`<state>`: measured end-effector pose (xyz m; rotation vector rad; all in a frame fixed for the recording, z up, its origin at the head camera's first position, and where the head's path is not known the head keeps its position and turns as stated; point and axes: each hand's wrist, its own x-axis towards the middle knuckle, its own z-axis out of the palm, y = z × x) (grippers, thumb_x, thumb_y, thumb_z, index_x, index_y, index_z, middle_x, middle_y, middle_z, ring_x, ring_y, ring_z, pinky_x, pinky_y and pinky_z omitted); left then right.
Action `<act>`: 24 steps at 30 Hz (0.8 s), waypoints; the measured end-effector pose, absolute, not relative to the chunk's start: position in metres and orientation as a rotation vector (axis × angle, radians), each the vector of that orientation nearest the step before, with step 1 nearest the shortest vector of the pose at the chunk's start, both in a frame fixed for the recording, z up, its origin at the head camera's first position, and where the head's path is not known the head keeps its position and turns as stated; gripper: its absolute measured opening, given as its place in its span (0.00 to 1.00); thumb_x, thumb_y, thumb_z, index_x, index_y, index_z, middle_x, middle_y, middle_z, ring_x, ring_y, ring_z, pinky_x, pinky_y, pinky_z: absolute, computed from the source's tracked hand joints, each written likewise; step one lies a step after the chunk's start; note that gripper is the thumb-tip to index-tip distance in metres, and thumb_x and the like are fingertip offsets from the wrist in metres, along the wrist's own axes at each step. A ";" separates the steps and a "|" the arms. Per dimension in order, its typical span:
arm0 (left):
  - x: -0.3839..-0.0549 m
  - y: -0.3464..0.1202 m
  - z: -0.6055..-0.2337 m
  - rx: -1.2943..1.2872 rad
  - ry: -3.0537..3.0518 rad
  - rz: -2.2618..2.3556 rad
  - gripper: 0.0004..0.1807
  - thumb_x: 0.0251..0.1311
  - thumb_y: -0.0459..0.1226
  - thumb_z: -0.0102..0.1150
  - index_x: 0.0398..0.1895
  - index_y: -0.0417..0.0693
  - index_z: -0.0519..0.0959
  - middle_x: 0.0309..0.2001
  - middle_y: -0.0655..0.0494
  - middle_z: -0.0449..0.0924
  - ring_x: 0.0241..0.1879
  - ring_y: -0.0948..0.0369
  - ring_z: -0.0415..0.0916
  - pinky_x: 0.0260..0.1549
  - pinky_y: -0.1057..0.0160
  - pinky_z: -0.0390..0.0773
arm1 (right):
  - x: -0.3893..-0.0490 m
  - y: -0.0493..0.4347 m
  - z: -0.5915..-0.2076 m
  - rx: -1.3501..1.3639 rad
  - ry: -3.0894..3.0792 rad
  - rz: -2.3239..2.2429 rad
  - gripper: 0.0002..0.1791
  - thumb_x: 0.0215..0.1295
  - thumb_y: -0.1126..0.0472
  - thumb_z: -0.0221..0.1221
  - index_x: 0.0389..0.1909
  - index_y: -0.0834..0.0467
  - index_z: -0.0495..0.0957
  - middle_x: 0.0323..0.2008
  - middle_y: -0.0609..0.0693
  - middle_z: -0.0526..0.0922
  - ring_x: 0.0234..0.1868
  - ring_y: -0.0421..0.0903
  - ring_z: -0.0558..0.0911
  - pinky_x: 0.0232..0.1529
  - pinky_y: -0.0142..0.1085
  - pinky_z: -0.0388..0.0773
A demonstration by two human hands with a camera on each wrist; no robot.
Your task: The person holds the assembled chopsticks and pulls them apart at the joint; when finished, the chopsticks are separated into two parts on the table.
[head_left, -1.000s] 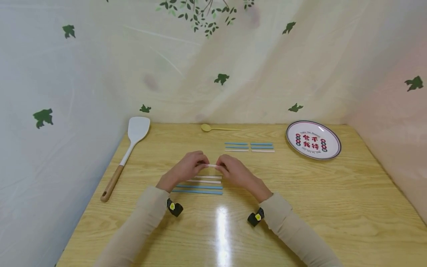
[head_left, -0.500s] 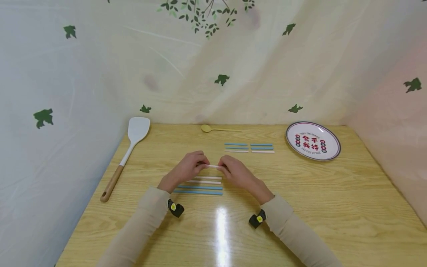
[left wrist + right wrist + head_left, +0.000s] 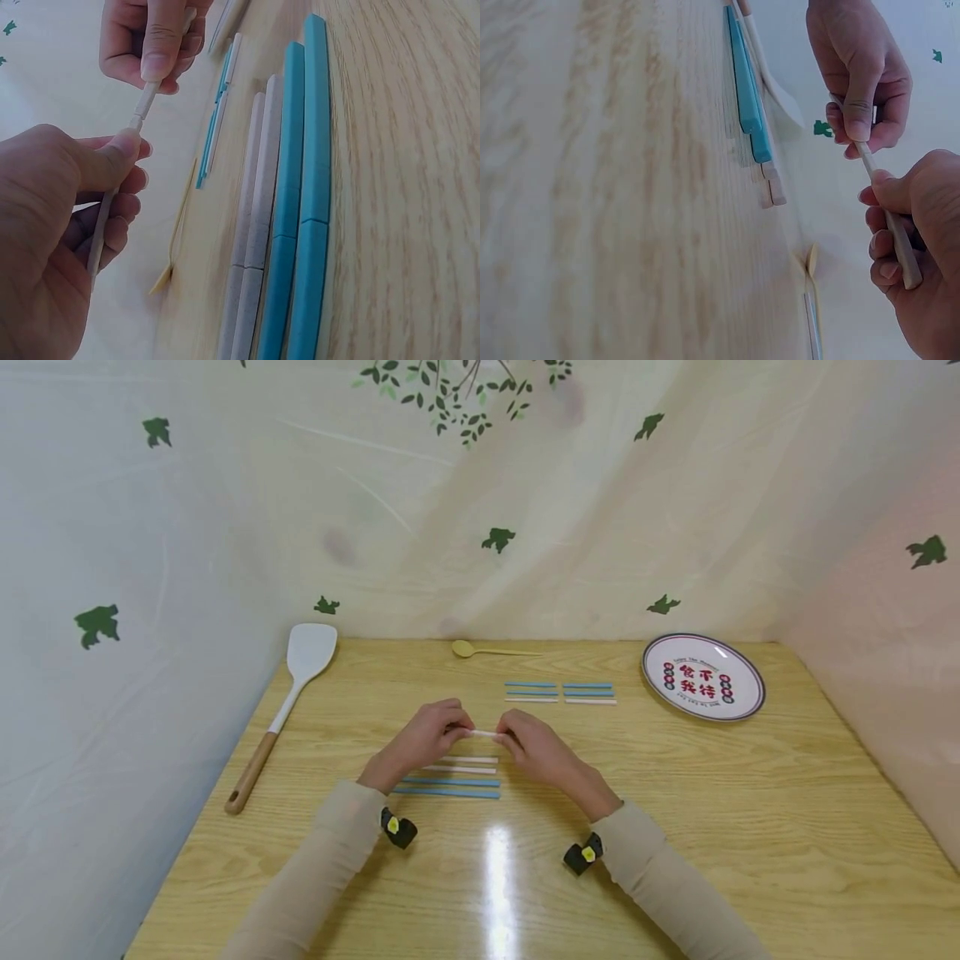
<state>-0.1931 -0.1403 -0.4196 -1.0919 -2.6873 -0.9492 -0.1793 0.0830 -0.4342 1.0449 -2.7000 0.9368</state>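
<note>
The wood-grained table (image 3: 780, 827) looks glossy, the plate (image 3: 705, 680) smooth and shiny, the chopsticks (image 3: 287, 202) like matt plastic

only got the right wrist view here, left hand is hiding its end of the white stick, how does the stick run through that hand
Observer: The left wrist view shows the white stick passing under the thumb and running back along the palm of the left hand.
Operator: ok and whats out at the far right
Observer: The head view shows a white plate with red characters at the far right of the table, well apart from the right hand.
</note>
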 end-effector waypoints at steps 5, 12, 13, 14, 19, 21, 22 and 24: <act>-0.193 -0.140 -0.420 -1.075 -2.710 -0.959 0.05 0.63 0.34 0.59 0.34 0.43 0.84 0.30 0.57 0.75 0.28 0.67 0.70 0.29 0.70 0.74 | -0.178 0.084 -0.433 1.055 -2.666 0.943 0.04 0.70 0.63 0.53 0.33 0.56 0.72 0.31 0.47 0.74 0.30 0.40 0.69 0.33 0.34 0.70; -0.191 -0.141 -0.419 -1.076 -2.665 -0.991 0.05 0.63 0.33 0.59 0.33 0.43 0.83 0.28 0.58 0.73 0.27 0.67 0.68 0.28 0.70 0.74 | -0.177 0.087 -0.430 1.071 -2.657 0.938 0.05 0.70 0.63 0.52 0.33 0.57 0.72 0.31 0.46 0.73 0.30 0.40 0.69 0.34 0.34 0.69; -0.191 -0.141 -0.419 -1.075 -2.658 -0.997 0.05 0.62 0.33 0.59 0.33 0.43 0.83 0.28 0.58 0.73 0.27 0.67 0.68 0.28 0.70 0.74 | -0.177 0.087 -0.430 1.073 -2.653 0.940 0.05 0.70 0.63 0.52 0.33 0.57 0.72 0.31 0.46 0.73 0.30 0.40 0.69 0.34 0.34 0.69; -0.191 -0.141 -0.419 -1.076 -2.648 -1.003 0.05 0.62 0.33 0.59 0.33 0.43 0.83 0.28 0.58 0.73 0.27 0.68 0.68 0.28 0.70 0.74 | -0.177 0.087 -0.429 1.074 -2.650 0.939 0.05 0.70 0.63 0.52 0.33 0.57 0.72 0.31 0.46 0.73 0.30 0.40 0.69 0.34 0.34 0.69; -0.190 -0.142 -0.419 -1.069 -2.626 -1.015 0.04 0.62 0.33 0.59 0.33 0.43 0.83 0.28 0.57 0.74 0.26 0.68 0.68 0.27 0.70 0.74 | -0.178 0.089 -0.429 1.084 -2.640 0.935 0.05 0.71 0.63 0.52 0.33 0.56 0.72 0.31 0.46 0.73 0.30 0.40 0.69 0.34 0.33 0.70; -0.189 -0.142 -0.418 -1.065 -2.622 -1.019 0.04 0.62 0.33 0.59 0.32 0.43 0.83 0.28 0.57 0.74 0.26 0.67 0.68 0.27 0.70 0.74 | -0.178 0.089 -0.429 1.090 -2.634 0.931 0.05 0.70 0.62 0.52 0.33 0.56 0.71 0.30 0.46 0.73 0.30 0.40 0.69 0.34 0.34 0.70; -0.189 -0.142 -0.418 -1.063 -2.618 -1.024 0.04 0.62 0.32 0.59 0.32 0.43 0.83 0.28 0.57 0.74 0.26 0.67 0.68 0.27 0.70 0.74 | -0.178 0.089 -0.429 1.092 -2.633 0.931 0.05 0.70 0.62 0.52 0.33 0.56 0.71 0.30 0.46 0.73 0.31 0.40 0.69 0.35 0.34 0.70; -0.189 -0.143 -0.418 -1.060 -2.608 -1.041 0.04 0.62 0.32 0.60 0.32 0.42 0.83 0.28 0.56 0.74 0.26 0.66 0.69 0.27 0.69 0.74 | -0.178 0.089 -0.428 1.098 -2.634 0.934 0.05 0.70 0.62 0.52 0.33 0.56 0.71 0.30 0.46 0.73 0.30 0.40 0.68 0.35 0.34 0.69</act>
